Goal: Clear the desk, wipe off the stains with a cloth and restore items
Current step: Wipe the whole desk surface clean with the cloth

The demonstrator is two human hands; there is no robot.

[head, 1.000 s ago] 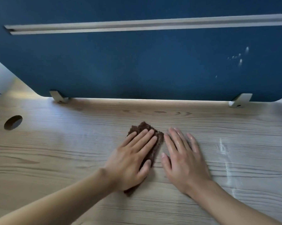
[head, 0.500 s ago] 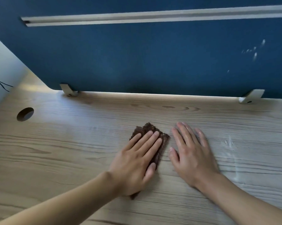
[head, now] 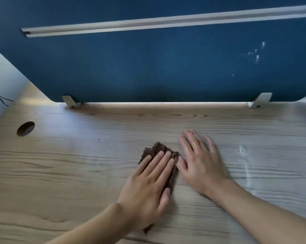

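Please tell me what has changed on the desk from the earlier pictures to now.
The left hand, pressing flat on the brown cloth, has slid it a little toward the person. Nothing was taken hold of or let go. The right hand stays flat on the desk beside the cloth, almost in place, and the white streak to its right is still unwiped.

Matt wood-grain desk, rough dark-brown fabric cloth, matt blue felt-like divider with pale metal rail.

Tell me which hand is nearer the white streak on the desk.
Right. The right hand lies flat just left of the white streak; the left hand presses the cloth farther left.
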